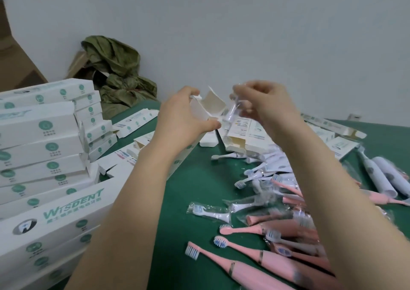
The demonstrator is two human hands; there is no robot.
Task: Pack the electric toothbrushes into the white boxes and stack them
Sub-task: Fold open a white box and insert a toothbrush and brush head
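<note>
White closed boxes stand in a stack point(44, 138) at your 9 o'clock, so I judge a good part is done. Your left hand point(182, 116) grips an open box point(199, 112) at 12 o'clock with curled fingers. Your right hand point(264, 103) pinches a clear packet point(231, 112) at its mouth. Many pink toothbrushes point(277, 265) at 4 o'clock and empty boxes point(244, 132) at 1 o'clock are left to pack.

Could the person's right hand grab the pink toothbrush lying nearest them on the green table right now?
Probably not at once: the right hand is pinching a clear packet by the white box. The pink toothbrush lies uncovered, so once that hand empties, likely yes.
</note>
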